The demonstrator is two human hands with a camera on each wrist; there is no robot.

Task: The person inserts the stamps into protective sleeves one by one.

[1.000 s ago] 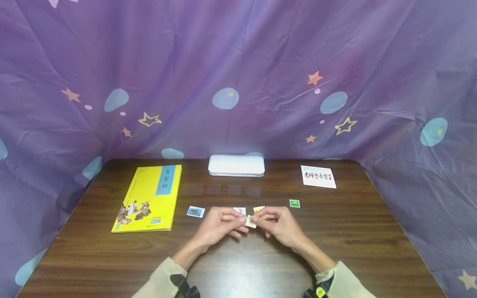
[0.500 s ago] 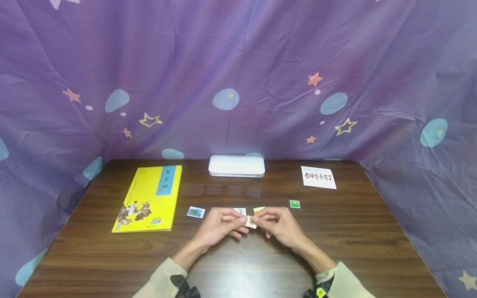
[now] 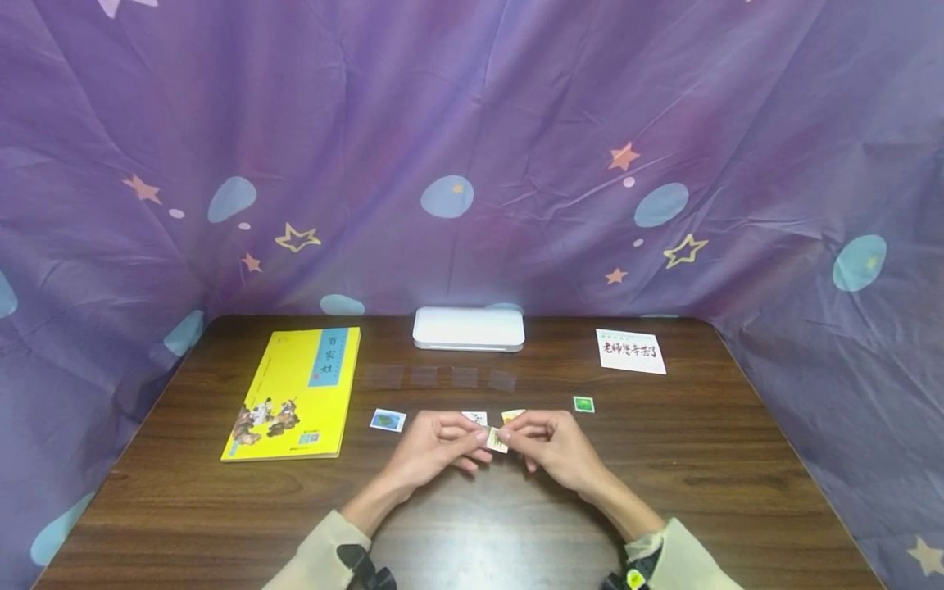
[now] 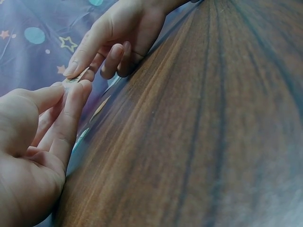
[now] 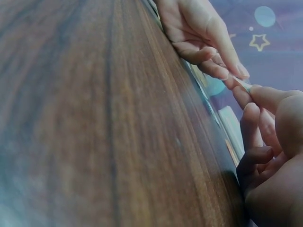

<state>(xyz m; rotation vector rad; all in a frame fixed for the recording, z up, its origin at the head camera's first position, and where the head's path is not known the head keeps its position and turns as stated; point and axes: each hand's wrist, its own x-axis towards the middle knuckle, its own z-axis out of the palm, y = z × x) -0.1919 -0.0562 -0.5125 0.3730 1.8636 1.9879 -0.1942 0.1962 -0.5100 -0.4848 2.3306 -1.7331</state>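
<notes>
Both hands meet over the middle of the table with a small postage stamp point(image 3: 497, 441), pale with a dark motif, between them. My left hand point(image 3: 435, 442) pinches its left edge with thumb and fingertips; my right hand point(image 3: 553, 447) pinches its right edge. In the left wrist view the stamp point(image 4: 75, 78) is raised above the wood. Just behind the fingertips lie a white stamp point(image 3: 475, 418) and a yellow stamp point(image 3: 511, 415), each partly hidden by a hand. A blue stamp point(image 3: 387, 419) lies left of the left hand, and a green stamp point(image 3: 583, 404) beyond the right hand.
Several clear plastic sleeves point(image 3: 464, 377) lie in a row behind the stamps. Farther back stands a flat white case point(image 3: 468, 328). A yellow book point(image 3: 295, 401) is on the left and a white card with red writing point(image 3: 630, 356) at the back right.
</notes>
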